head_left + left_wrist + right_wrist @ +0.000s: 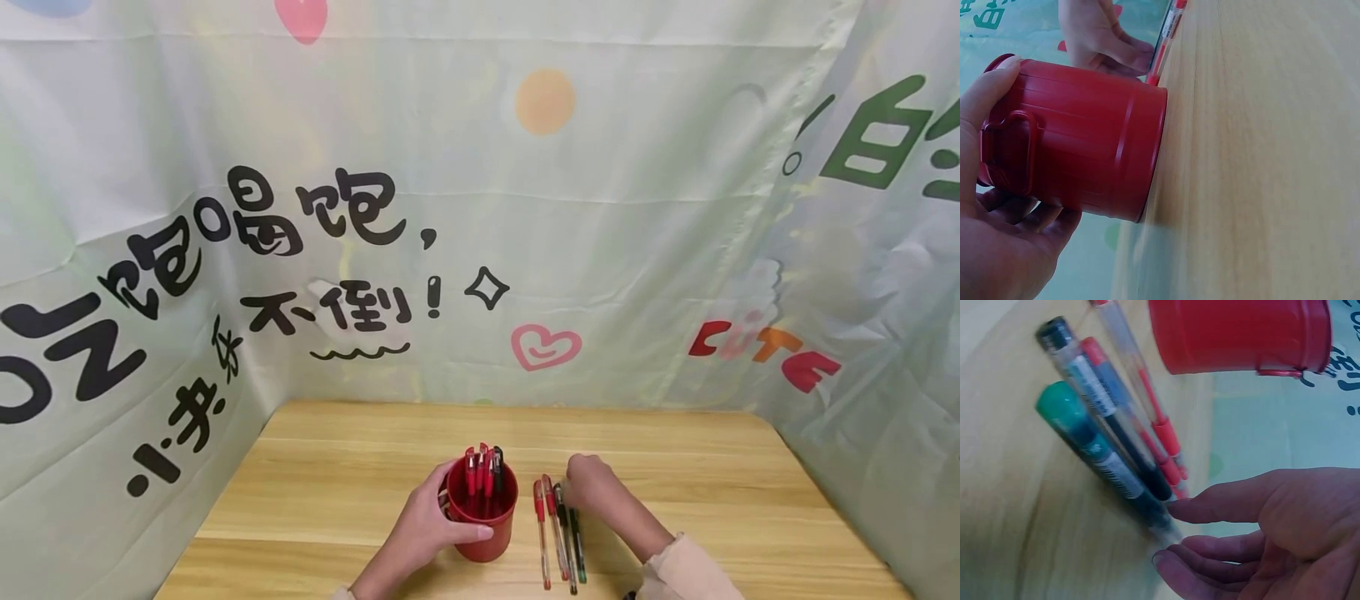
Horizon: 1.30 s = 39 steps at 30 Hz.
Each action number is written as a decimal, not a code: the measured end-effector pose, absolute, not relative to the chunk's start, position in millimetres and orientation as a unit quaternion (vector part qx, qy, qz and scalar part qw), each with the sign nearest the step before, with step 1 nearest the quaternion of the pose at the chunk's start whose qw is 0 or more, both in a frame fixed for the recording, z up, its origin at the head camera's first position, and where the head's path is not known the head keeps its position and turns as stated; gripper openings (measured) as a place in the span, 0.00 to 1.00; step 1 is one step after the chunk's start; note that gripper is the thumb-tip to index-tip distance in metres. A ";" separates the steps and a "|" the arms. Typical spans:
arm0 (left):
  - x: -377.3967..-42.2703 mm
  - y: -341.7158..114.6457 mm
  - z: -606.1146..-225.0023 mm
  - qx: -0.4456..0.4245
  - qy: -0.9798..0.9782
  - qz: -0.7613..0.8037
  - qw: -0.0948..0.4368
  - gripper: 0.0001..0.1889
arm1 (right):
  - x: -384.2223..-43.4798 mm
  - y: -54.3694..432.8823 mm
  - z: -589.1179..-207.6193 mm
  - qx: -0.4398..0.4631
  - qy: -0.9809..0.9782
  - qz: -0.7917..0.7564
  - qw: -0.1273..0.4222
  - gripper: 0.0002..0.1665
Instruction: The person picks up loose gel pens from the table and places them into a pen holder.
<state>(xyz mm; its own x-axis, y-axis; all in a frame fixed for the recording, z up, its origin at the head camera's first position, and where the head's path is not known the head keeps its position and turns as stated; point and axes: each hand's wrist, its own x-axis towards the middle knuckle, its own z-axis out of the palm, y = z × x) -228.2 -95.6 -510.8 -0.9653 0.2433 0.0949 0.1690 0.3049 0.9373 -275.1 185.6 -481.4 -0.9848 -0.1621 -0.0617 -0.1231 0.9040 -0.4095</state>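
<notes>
A red bucket-shaped pen cup stands upright on the table. My left hand holds it round the side, thumb across the front near the rim; its small side handle shows in the left wrist view. Several red pens and a black pen stand inside. To the cup's right lie two red pens, a black pen and a green-ended pen. My right hand is at the capped end of the green-ended pen, thumb and fingers parted on either side of it.
The wooden table reaches back to a pale printed curtain, which also hangs along the left and right sides. The loose pens lie close together, roughly parallel, between the cup and my right forearm.
</notes>
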 end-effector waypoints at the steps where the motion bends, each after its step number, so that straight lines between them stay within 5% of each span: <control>1: -227.9 -95.8 -511.0 0.128 0.807 0.576 0.032 0.53 | -274.5 185.1 -483.3 -0.074 0.975 -0.206 0.045 0.27; 24: -227.8 -95.5 -510.4 0.124 0.806 0.578 0.038 0.52 | -273.3 187.6 -492.5 -0.073 0.980 -0.182 0.030 0.26; 32: -226.5 -94.9 -510.0 0.126 0.811 0.570 0.032 0.53 | -272.8 192.9 -472.7 -0.053 0.971 -0.226 0.059 0.03; 39: -226.2 -95.3 -509.0 0.124 0.805 0.579 0.037 0.52 | -272.3 191.6 -447.9 -0.070 0.966 -0.248 0.020 0.15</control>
<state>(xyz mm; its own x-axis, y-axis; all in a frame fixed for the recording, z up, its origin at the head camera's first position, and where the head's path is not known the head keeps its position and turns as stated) -226.2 -95.3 -509.0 -0.9666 0.2418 0.0846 0.1569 0.2979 0.9416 -272.3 191.6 -447.9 -0.9893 -0.1455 -0.0047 -0.1253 0.8675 -0.4813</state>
